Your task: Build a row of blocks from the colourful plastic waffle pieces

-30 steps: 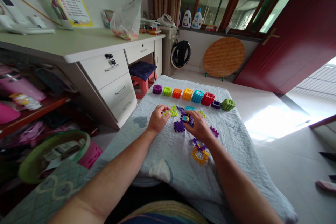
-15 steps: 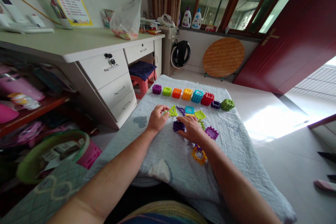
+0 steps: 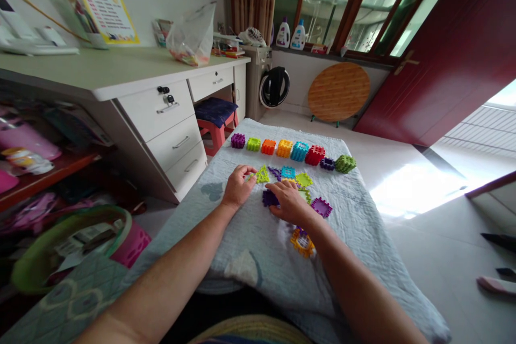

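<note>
My left hand (image 3: 238, 187) is bent at the fingers, thumb and fingertips closed at the left corner of a lime-green triangle piece (image 3: 263, 174). Thumb and fingers of my right hand (image 3: 288, 200) bracket a dark purple square piece (image 3: 270, 198) lying on the cloth; the hand hides its right side. Just beyond the right hand are a purple triangle piece (image 3: 275, 173), a blue square frame (image 3: 288, 172) and a lime-green piece (image 3: 303, 179). A purple square frame (image 3: 322, 207) lies to its right. Nearer me, a yellow-orange piece (image 3: 302, 242) with purple on it sits by my right forearm.
Several joined blocks stand in a row along the far side, from a purple one (image 3: 237, 141) to a green one (image 3: 345, 163). A wrinkled pale blue cloth (image 3: 350, 247) covers the table. At left are a white desk (image 3: 163, 123) and a bin (image 3: 131, 234).
The whole view has shifted slightly, with the scene sitting a little lower and to the left. Both hands stay at the same pieces, with hardly any movement.
</note>
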Demonstrator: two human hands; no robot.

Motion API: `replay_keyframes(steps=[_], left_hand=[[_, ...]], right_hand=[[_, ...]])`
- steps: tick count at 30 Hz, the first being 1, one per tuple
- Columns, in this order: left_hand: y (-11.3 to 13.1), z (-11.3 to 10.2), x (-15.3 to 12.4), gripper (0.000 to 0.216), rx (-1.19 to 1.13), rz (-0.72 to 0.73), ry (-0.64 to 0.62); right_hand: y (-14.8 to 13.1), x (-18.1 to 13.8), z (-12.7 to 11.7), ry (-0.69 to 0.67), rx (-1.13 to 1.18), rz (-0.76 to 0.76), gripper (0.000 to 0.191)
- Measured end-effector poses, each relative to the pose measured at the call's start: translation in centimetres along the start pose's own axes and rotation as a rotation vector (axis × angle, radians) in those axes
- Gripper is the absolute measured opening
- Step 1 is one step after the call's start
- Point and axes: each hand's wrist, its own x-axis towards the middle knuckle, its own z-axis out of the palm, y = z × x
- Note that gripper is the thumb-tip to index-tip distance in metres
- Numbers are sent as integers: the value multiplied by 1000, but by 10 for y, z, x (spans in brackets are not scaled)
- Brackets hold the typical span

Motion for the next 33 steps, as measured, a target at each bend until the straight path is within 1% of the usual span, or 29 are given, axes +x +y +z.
replay_keyframes(steps=[6,10,14,17,19,21,25,27,29,31,33], left_hand=[[-2,0,1,18,-2,-18,-16],[-1,0,1,18,-9,-23,-13],[-1,-1,0,18,-8,-27,-19],[-1,-1,1,18,-17,-36,-25],[-1,-1,1,18,-21,-44,-27],[-2,0,1,18,-20,-43,-33],[-2,2,1,19,-23,-42,-50],[-2,3,0,19,-26,-44,-53],[-2,3,0,19,-27,-41,-51],[-1,2,0,18,-23,-41,-45],[-1,1,1,18,-19,-47,-39]], right_hand=[[-9,8,-15,-132,-125,-5,51],[-15,15,-20,-194,-180,5,45],[-17,16,-21,-195,-188,-6,53],[-5,8,-27,-122,-131,-12,61],[15,0,-36,-31,-89,22,64],[43,-10,-49,63,-69,95,66],[114,-25,-77,274,-106,269,68],[150,-28,-88,340,-137,381,69],[180,-26,-95,352,-178,479,71],[201,-21,-97,310,-209,512,73],[213,-14,-95,248,-233,517,76]])
